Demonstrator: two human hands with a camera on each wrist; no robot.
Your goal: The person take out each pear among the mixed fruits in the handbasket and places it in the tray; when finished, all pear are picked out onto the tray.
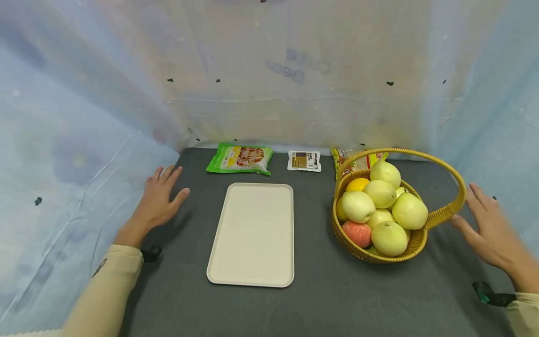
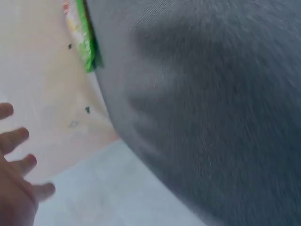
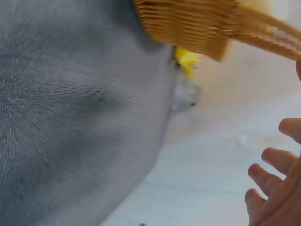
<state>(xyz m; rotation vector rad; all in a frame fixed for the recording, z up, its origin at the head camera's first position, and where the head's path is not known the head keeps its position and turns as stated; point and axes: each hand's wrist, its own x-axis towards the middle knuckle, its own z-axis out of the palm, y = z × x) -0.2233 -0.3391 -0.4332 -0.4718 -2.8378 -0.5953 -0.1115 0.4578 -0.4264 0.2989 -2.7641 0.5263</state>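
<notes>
Basket [image 1: 345,241] sits three o'clock from the tray [image 1: 252,234], beside my splayed right hand [image 1: 491,233]; my splayed left hand [image 1: 157,201] at ten.

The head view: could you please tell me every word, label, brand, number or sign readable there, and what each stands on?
Backdrop sheet: faint lettering, seemingly reversed, perhaps "cute" and "bear".
Green packet: print too small to read.
Small white packet: also too small.
Yellow packet: too small, partly hidden by the basket.

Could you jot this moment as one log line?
left hand: holds nothing, left of tray; right hand: at basket handle, contact unclear; fruit: heaped in basket; green packet: behind tray
</notes>
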